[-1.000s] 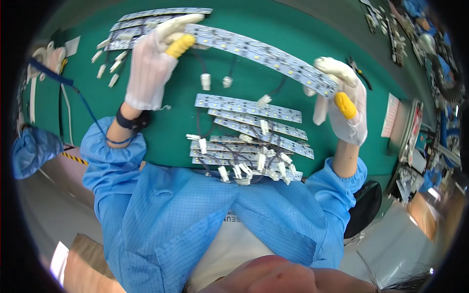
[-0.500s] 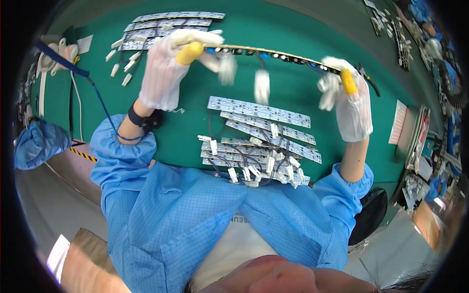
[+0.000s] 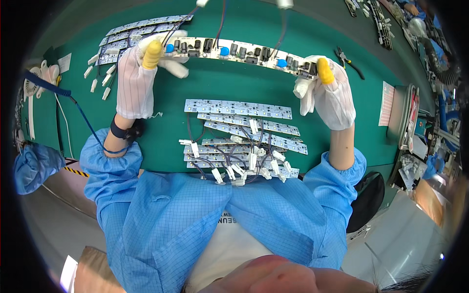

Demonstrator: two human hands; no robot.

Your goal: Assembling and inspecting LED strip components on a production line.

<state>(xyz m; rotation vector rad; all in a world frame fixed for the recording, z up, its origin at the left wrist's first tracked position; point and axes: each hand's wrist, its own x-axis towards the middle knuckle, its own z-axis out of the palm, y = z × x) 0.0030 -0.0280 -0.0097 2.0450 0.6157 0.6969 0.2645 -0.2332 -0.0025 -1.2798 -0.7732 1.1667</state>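
Note:
Between my two gloved hands I hold up a long narrow circuit board (image 3: 244, 52). Its component side, with black parts and blue discs, shows to me. My left hand (image 3: 146, 66) grips the left end under a yellow-capped thumb, some fingers stretched out beneath. At the right end, my right hand (image 3: 328, 85) pinches the board, its thumb capped in yellow too. Wires run from the board up past the far edge to white connectors (image 3: 285, 4). Nearer me lies a pile of LED strip boards (image 3: 239, 108), with white plugs (image 3: 253, 161) on dark wires.
At the far left, more LED boards (image 3: 146, 22) lie stacked with plugs hanging. Black-and-yellow pliers (image 3: 349, 62) rest right of my right hand. A blue coiled cord (image 3: 49, 83) reaches my left wristband (image 3: 124, 131). Everything lies on a green mat (image 3: 166, 100).
The held board has turned from edge-on to show its component face. Its wires and plugs, which hung down toward me, have swung to the far side.

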